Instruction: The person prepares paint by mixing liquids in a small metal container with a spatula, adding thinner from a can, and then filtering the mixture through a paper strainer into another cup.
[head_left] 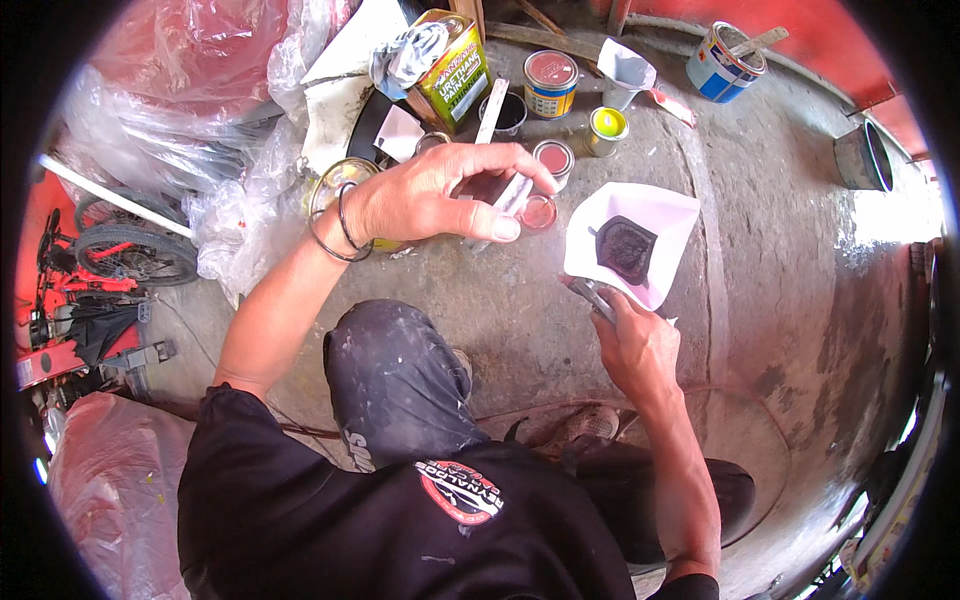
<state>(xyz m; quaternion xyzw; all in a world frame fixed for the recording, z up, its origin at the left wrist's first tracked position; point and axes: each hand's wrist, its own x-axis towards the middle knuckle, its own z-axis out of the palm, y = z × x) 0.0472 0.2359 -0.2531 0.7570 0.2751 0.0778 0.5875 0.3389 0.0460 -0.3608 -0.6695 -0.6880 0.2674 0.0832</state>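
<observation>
My left hand (pixel 450 195) is bent over a group of small paint cans, fingers curled and thumb toward the forefinger. A pale flat strip (pixel 515 194) shows between thumb and forefinger; the palm hides the rest of it. Under my left wrist is an open tin with a gold rim (pixel 345 180). My right hand (pixel 640 345) grips the near edge of a white paper paint strainer (pixel 668 218), whose dark mesh (pixel 625 250) faces up. A narrow grey piece (pixel 597 297), its kind unclear, lies along the fingers of that hand.
Beyond my hands stand a square thinner can (pixel 455 80), a dark pot (pixel 508 118) beside a flat stick (pixel 491 110), a round paint can (pixel 551 85), a yellow-filled cup (pixel 606 130) and a blue-white can (pixel 722 68). Plastic sheeting (pixel 190 60) and a bicycle wheel (pixel 135 252) lie left.
</observation>
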